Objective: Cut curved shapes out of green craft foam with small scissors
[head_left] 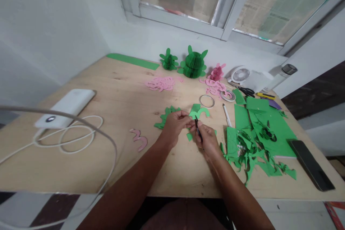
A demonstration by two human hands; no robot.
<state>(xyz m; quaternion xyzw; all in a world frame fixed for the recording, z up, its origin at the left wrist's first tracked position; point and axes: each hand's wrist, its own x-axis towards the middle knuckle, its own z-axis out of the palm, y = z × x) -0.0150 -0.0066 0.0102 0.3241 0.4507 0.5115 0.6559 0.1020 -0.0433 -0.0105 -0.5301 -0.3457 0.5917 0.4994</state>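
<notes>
Near the middle of the wooden table, my left hand (pixel 176 124) pinches the left side of a curved, wavy green paper piece (pixel 204 111). My right hand (pixel 206 136) is closed round a slim dark tool (pixel 198 131), which looks like small scissors, with its tip at the lower edge of that paper. Both hands are close together, the fingertips almost touching. Behind my left hand lies a pile of green cut paper (pixel 163 118). A small green scrap (pixel 189 136) rests beneath the hands. A pink wavy cutout (pixel 139 139) lies to the left.
Green paper figures (pixel 194 65) and a pink one (pixel 216 72) stand at the back. Pink cutouts (pixel 161 83), a tape ring (pixel 207 101), a white pen (pixel 226 115), green scraps (pixel 246 147) and a phone (pixel 311 165) lie around. A power bank (pixel 70 106) with cable sits left.
</notes>
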